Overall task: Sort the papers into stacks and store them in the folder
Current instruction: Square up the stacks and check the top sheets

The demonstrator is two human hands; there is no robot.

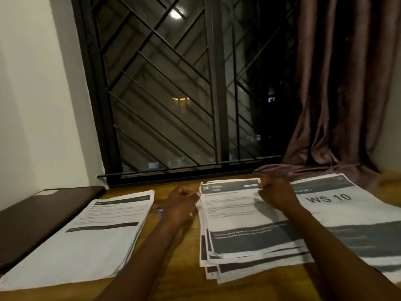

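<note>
Middle stack (243, 218): uneven pile on the table (184, 268), top sheet numbered 34 (other print blurred).
Right hand (276, 193): fingers pinch its far right corner.
Left hand (181, 206): fingers curled, thumb at its left edge; whether it holds anything is unclear.
Right stack (347, 213): cut off by the frame.
Folder (32, 218): closed, contents hidden.

"What are the hands doing?"

"The right hand (275, 193) pinches the far corner of the middle stack (238, 213). The left hand (183, 200) is curled up at that stack's left edge."

"What else is on the table (173, 268)?"

"A left stack (86, 246), a right stack (347, 213) and a dark folder (32, 218)."
</note>
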